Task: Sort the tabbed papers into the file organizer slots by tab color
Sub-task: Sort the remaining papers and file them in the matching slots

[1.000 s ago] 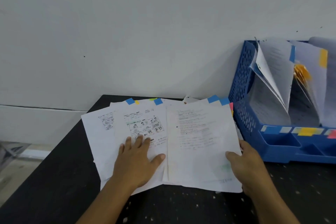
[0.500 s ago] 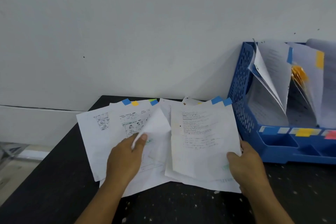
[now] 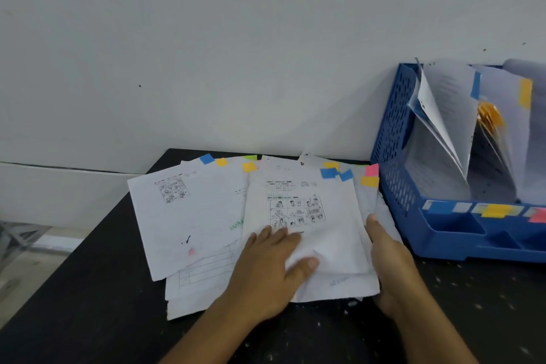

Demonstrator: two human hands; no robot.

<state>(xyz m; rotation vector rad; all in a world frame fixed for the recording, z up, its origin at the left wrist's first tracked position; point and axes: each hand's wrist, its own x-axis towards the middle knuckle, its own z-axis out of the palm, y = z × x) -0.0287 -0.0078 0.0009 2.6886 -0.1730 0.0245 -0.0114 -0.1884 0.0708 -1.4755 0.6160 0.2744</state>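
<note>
Left grip (image 3: 266, 269) flat, right grip (image 3: 387, 257) seemingly pinching crumpled, colour-tabbed papers (image 3: 304, 216).

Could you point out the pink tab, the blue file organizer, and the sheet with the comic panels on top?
pink tab (image 3: 371, 169), head view, middle of the tab.
blue file organizer (image 3: 390, 139), head view, its perforated left wall.
comic sheet (image 3: 297, 211), head view, on the printed panels.

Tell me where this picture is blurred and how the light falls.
Head view: soft, even light, no glare or hard shadows; papers under the left hand fairly sharp, print unreadable; organizer papers at the right edge smeared; the wall line bows from the wide lens.
</note>
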